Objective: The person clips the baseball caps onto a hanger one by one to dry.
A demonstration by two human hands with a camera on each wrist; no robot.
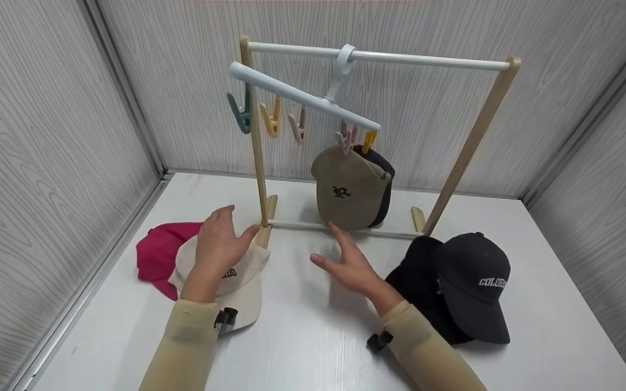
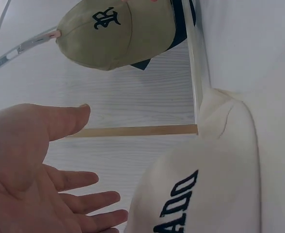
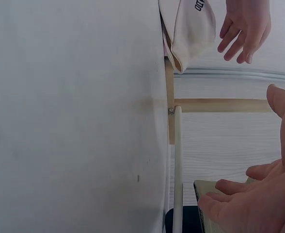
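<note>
My left hand hovers over a cream baseball cap, fingers apart and relaxed, holding nothing. Partly beneath that cap lies a red cap. My right hand is held above the table with fingers extended, also holding nothing, in front of an olive cap with a dark letter on it. That cap hangs by clips from a white clip hanger, with a dark cap behind it. Both hands appear in the right wrist view, apart from the caps there.
A wooden rack with white bars carries the tilted hanger. Green, yellow and pink clips hang at its left end. To the right, a navy cap overlaps a black cap. Grey wood-grain panels enclose the white table.
</note>
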